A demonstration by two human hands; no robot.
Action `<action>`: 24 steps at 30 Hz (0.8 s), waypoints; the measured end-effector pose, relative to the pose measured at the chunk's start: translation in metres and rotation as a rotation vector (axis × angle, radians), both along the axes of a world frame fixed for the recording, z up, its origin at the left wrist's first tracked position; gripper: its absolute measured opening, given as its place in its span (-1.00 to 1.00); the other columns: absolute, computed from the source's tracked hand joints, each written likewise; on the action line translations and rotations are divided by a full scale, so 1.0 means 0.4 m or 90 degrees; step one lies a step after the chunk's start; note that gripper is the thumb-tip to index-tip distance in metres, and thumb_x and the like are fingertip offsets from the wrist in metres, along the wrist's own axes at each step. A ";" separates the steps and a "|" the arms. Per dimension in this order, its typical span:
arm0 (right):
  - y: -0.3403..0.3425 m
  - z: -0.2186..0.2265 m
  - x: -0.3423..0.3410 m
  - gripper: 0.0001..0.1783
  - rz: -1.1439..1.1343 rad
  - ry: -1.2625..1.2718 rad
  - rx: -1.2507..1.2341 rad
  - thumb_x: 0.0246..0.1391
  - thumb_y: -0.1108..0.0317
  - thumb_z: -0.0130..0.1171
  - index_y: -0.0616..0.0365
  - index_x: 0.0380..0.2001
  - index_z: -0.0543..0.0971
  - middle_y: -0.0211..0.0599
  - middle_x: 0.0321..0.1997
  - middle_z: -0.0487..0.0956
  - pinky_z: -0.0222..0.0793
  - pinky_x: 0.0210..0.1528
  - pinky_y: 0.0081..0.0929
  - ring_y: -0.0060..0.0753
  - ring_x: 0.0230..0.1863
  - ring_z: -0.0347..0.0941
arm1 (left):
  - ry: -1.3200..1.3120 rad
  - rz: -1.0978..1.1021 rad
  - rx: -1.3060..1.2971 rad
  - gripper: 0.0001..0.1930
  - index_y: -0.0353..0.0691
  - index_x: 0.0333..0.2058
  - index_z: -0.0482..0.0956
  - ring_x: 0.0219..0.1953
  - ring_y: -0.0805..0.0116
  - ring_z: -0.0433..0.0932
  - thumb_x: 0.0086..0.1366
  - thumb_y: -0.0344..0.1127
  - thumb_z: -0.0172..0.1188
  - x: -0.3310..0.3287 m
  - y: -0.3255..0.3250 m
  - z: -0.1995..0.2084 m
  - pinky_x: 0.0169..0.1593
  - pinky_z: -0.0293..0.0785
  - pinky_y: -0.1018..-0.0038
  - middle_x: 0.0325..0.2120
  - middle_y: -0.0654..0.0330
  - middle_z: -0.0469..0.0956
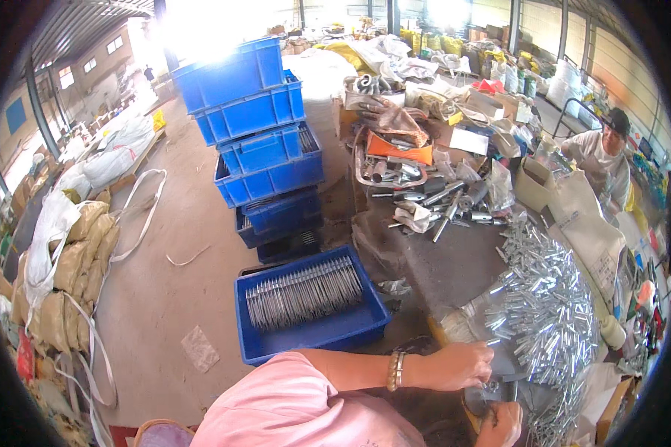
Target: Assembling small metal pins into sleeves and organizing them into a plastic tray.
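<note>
My left hand (466,366), with a beaded bracelet and a band on its wrist, is closed over the near end of the workbench. A bright tip of a small silver metal part (491,343) shows at its fingers. Just below it my right hand (501,425) is closed too, cut off by the lower edge. What it grips is too small to make out. Between the hands stands a shiny metal piece (514,389). Beside both hands, on the right, spreads a large heap of slim silver metal pins (548,305).
A blue crate (313,339) holding rows of slim metal rods (303,293) sits left of the bench. Behind it rises a stack of blue crates (268,160). Larger metal tubes (447,201) and bags cover the bench's far end. Another person (604,160) is at the right.
</note>
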State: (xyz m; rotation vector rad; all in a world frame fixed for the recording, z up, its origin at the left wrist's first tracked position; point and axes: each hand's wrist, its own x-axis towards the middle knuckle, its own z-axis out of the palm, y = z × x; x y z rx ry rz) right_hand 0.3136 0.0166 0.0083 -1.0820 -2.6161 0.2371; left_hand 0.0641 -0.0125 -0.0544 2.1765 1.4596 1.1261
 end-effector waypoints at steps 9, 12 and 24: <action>0.042 -0.036 -0.068 -0.82 0.010 0.188 0.020 -0.02 0.54 0.40 0.14 -0.29 0.70 -0.21 -0.21 0.60 0.55 -0.06 -0.12 -0.01 -0.13 0.59 | 0.023 0.044 0.009 -0.85 -0.20 -0.19 0.77 -0.11 0.03 0.58 0.32 -0.31 0.43 -0.073 -0.003 0.073 0.04 0.53 0.17 -0.27 0.09 0.61; 0.041 -0.061 -0.045 -0.82 -0.015 0.192 0.032 -0.02 0.51 0.40 0.13 -0.28 0.72 -0.27 -0.22 0.59 0.55 -0.07 -0.18 -0.09 -0.15 0.58 | -0.009 0.003 -0.033 -0.84 -0.19 -0.19 0.79 -0.15 0.06 0.59 0.25 -0.38 0.49 -0.058 0.024 0.065 -0.03 0.54 0.22 -0.27 0.11 0.61; 0.045 -0.056 -0.022 -0.86 0.019 0.169 0.081 0.03 0.47 0.36 0.09 -0.29 0.70 -0.34 -0.29 0.50 0.52 -0.09 -0.21 -0.20 -0.20 0.53 | -0.017 0.050 -0.048 -0.83 -0.17 -0.21 0.78 -0.16 0.09 0.60 0.22 -0.39 0.52 -0.019 0.020 0.086 -0.10 0.55 0.22 -0.29 0.17 0.60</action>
